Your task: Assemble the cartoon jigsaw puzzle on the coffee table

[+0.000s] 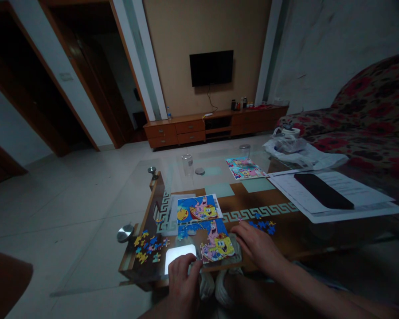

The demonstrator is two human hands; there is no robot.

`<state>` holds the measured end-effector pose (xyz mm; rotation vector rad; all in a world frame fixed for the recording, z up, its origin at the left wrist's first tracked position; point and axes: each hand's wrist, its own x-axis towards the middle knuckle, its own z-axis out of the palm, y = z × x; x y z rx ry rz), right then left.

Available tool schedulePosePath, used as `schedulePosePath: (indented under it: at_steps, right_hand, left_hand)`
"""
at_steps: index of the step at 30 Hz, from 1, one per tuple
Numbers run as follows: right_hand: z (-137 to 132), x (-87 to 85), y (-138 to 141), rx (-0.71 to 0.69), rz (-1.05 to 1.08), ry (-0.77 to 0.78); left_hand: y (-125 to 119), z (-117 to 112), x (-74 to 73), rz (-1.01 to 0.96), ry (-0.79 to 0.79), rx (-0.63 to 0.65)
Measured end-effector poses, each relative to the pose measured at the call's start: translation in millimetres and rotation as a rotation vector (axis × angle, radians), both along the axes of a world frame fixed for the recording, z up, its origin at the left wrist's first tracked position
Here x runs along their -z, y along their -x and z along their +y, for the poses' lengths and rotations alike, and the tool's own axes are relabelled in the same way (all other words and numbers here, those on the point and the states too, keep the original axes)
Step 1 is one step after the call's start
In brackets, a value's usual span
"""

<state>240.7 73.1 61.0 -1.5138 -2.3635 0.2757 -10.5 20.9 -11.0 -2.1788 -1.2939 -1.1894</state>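
- Jigsaw (219, 243), part-built, lies on glass table (89, 266), close to the table's edge on the person's side; gap in its left-middle.
- Jigsaw's long axis runs roughly left-right; figures' heads point away from the person.
- Left hand (183, 279): at jigsaw's near-left corner, fingers curled, thumb near index; can't tell if anything is pinched.
- Right hand (257, 246): at jigsaw's right edge, fingers bent, partly closed; grip contents can't be told.
- Picture card (199, 207): just beyond jigsaw, same figures, same way up.
- Loose pieces: yellow-blue pile (149, 246) left of jigsaw, blue pile (262, 224) right.
- Room: glass extends left past the yellow-blue pile; a strip right of jigsaw runs between blue pile and papers (369, 190).
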Motion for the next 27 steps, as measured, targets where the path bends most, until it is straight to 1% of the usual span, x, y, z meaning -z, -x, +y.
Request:
schedulePosePath:
  at_steps: [5,10,15,19,23,27]
  right_hand:
    - [1,2.3,0,-0.001,-0.004,-0.020]
    - [2,5.4,-1,-0.012,-0.012,-0.023]
    - [2,6.0,-1,-0.012,-0.002,-0.023]
    - [2,6.9,-2,-0.012,0.004,-0.017]
    - [3,8.7,-2,-0.005,-0.003,-0.014]
    - [3,8.0,-2,-0.006,-0.020,-0.022]
  left_hand:
    - [-7,-4,-4.5,-0.041,0.045,-0.041]
    - [-8,-4,-6.0,-0.052,0.054,-0.028]
    - [-7,0,-4.0,-0.046,0.007,-0.008]
    - [-11,-3,-6.0,-0.121,0.052,-0.049]
    - [-11,-6,-9.3,-0.098,0.100,-0.018]
    - [-11,-6,-9.5,-0.130,0.087,-0.019]
